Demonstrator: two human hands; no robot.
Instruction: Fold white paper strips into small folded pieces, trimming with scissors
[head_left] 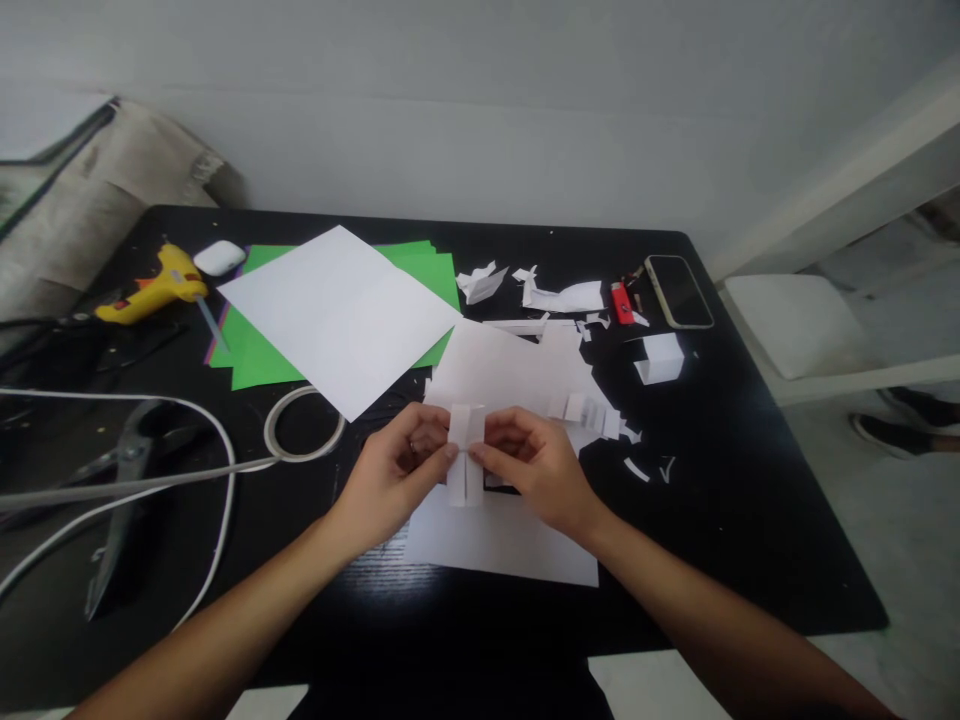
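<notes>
Between my two hands is a small folded strip of white paper (466,480), held upright with a dark slit down its lower middle. My left hand (401,465) pinches its left edge, thumb on the near face. From the other side, my right hand (536,462) grips the right edge the same way. The thumbs almost meet at the slit. Below and behind the hands lie white paper sheets (502,545), partly hidden by them. Small folded paper pieces (589,412) rest just beyond my right hand.
Green sheets (255,370) lie under a white square sheet (341,310) at the back left. Around them are a yellow glue gun (169,280), a tape roll (271,425), scissors (120,540) and a white cable (225,500). Paper scraps (570,297), a red lighter (622,303) and a phone (679,290) sit back right.
</notes>
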